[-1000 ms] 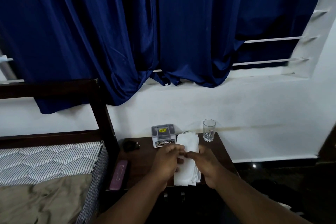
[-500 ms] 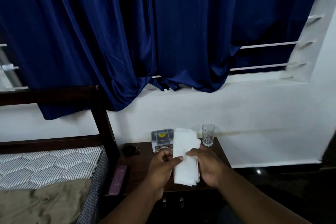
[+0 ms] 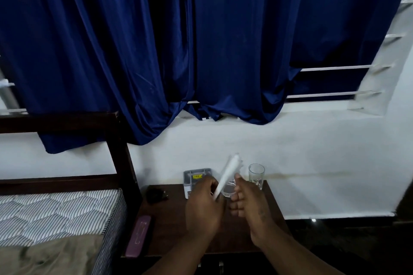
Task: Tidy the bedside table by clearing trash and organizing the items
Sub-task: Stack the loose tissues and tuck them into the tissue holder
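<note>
Folded white paper [image 3: 228, 172], thin and edge-on, pinched in the left hand [image 3: 204, 205]; right hand [image 3: 248, 205] curled, grip unclear, clear tumbler [image 3: 256, 173] just beyond.

My feed is dim overall. The white wall [image 3: 290, 158] is the brightest surface, softly and evenly lit, with only a faint shadow under the hem of the blue curtain [image 3: 234, 40]. I cannot tell where the light comes from. The curtain carries a dull sheen along its folds. At lower right the floor [image 3: 346, 248] sinks almost to black, apart from one small glint. The left hand [image 3: 203, 210] and right hand [image 3: 252, 207] read dark, and the paper [image 3: 228, 172] in the left one is smeared by motion blur. The window bars [image 3: 335, 67] streak and bow near the right edge. The dark bench [image 3: 169, 219] gives little detail.
</note>
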`<act>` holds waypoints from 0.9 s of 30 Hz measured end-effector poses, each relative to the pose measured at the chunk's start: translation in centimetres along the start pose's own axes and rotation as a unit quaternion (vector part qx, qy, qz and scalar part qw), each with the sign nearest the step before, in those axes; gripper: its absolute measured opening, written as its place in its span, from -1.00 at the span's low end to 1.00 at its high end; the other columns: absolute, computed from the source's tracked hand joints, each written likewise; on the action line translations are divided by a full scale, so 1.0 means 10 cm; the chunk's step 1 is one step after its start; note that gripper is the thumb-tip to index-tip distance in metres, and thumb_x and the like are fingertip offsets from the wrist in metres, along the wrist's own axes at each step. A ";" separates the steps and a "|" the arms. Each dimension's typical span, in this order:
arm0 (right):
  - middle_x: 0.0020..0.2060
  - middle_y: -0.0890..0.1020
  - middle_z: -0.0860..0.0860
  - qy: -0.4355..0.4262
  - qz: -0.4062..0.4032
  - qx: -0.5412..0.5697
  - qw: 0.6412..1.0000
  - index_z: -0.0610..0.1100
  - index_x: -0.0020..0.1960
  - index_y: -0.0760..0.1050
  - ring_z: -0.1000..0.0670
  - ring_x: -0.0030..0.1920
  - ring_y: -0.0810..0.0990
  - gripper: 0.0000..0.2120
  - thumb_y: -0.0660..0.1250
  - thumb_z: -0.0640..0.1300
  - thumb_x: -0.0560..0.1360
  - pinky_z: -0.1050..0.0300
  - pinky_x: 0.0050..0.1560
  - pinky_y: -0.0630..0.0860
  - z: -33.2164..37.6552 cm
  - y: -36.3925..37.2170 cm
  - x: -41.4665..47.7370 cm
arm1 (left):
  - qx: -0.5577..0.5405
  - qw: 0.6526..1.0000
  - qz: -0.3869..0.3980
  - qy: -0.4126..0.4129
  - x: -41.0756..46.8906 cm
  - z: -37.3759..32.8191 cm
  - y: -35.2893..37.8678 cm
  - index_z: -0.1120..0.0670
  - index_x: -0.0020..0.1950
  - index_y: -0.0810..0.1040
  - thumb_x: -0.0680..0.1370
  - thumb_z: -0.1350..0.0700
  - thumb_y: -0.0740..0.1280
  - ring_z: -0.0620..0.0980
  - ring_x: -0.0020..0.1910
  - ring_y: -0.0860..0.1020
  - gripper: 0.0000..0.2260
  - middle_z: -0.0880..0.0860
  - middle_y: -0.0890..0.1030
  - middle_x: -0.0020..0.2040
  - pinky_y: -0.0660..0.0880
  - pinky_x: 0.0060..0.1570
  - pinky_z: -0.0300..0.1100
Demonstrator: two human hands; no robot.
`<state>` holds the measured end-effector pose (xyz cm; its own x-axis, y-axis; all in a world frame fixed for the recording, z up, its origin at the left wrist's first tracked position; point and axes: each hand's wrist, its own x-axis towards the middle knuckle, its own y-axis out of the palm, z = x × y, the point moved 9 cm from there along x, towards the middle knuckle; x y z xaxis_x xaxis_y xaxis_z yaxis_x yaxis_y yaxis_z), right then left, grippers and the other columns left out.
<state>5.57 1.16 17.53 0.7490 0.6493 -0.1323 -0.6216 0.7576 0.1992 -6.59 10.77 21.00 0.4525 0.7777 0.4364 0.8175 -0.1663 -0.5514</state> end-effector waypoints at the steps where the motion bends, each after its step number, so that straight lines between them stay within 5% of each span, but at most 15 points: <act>1: -0.34 0.58 -0.10 -0.005 0.032 -0.014 0.999 -0.05 -0.23 0.58 -0.08 -0.34 0.57 -0.66 0.42 0.21 0.49 0.13 -0.40 0.48 0.02 0.09 0.00 | 0.018 0.999 -0.010 0.036 0.03 -0.05 0.01 -0.08 -0.11 0.44 0.46 0.07 0.42 -0.11 -0.21 0.53 -0.84 -0.12 0.56 -0.20 0.48 -0.30 -0.09; 6: -0.19 0.77 -0.08 0.033 0.017 -0.038 0.999 -0.09 -0.06 0.70 -0.07 -0.19 0.76 -0.70 0.53 0.13 0.40 -0.02 -0.16 0.61 -0.05 0.26 0.29 | 0.085 0.981 -0.002 0.173 0.22 -0.11 0.21 0.12 0.02 0.60 0.45 0.22 0.47 0.12 -0.07 0.61 -0.83 0.06 0.64 -0.06 0.54 -0.16 0.04; 12: -0.39 0.67 -0.09 0.066 -0.095 -0.020 0.993 -0.21 -0.13 0.68 0.02 -0.46 0.57 -0.93 0.48 -0.19 0.44 0.22 -0.48 0.42 -0.28 0.18 0.85 | 0.100 0.975 0.021 0.195 0.52 0.15 0.44 0.04 -0.08 0.57 0.31 0.25 0.46 0.07 -0.08 0.58 -0.76 -0.02 0.61 -0.09 0.49 -0.15 0.01; 14: -0.42 0.66 -0.12 0.039 -0.117 -0.048 0.991 -0.23 -0.19 0.67 -0.03 -0.45 0.58 -0.93 0.49 -0.22 0.42 0.19 -0.49 0.44 -0.33 0.19 1.03 | 0.090 0.980 0.032 0.177 0.65 0.33 0.55 0.04 -0.03 0.59 0.31 0.23 0.46 0.04 -0.02 0.60 -0.74 -0.04 0.63 -0.04 0.50 -0.07 -0.01; 17: -0.38 0.71 -0.16 -0.022 -0.154 -0.122 0.980 -0.24 -0.20 0.68 -0.15 -0.31 0.72 -0.83 0.54 -0.12 0.40 -0.03 -0.26 0.62 -0.35 0.19 1.30 | 0.054 0.984 0.046 0.165 0.81 0.56 0.71 0.05 0.14 0.61 0.37 0.19 0.47 -0.02 0.12 0.57 -0.66 -0.06 0.64 0.11 0.49 0.09 -0.09; 23: -0.29 0.72 -0.09 -0.100 -0.187 -0.236 0.949 -0.20 -0.06 0.65 -0.14 -0.21 0.71 -0.74 0.47 0.01 0.46 0.00 -0.16 0.64 -0.38 0.32 1.75 | -0.134 0.989 0.057 -0.008 1.16 1.30 0.98 0.15 0.35 0.53 0.37 0.53 0.31 0.03 0.22 0.59 -0.42 -0.36 0.41 0.19 0.56 0.26 0.08; 27: -0.28 0.71 -0.09 -0.141 -0.165 -0.319 0.923 -0.14 0.01 0.65 -0.15 -0.21 0.69 -0.71 0.38 0.08 0.52 -0.04 -0.16 0.62 -0.48 0.48 1.98 | -0.161 0.978 0.116 -0.062 1.32 1.60 1.27 0.06 0.45 0.48 0.45 0.54 0.25 0.00 0.37 0.53 -0.35 -0.07 0.55 0.36 0.51 0.35 0.11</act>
<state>16.35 17.97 11.17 0.8959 0.4004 0.1927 -0.2896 0.8551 -0.4301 4.09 28.65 8.42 0.6085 0.7606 0.2262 0.7773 -0.5137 -0.3632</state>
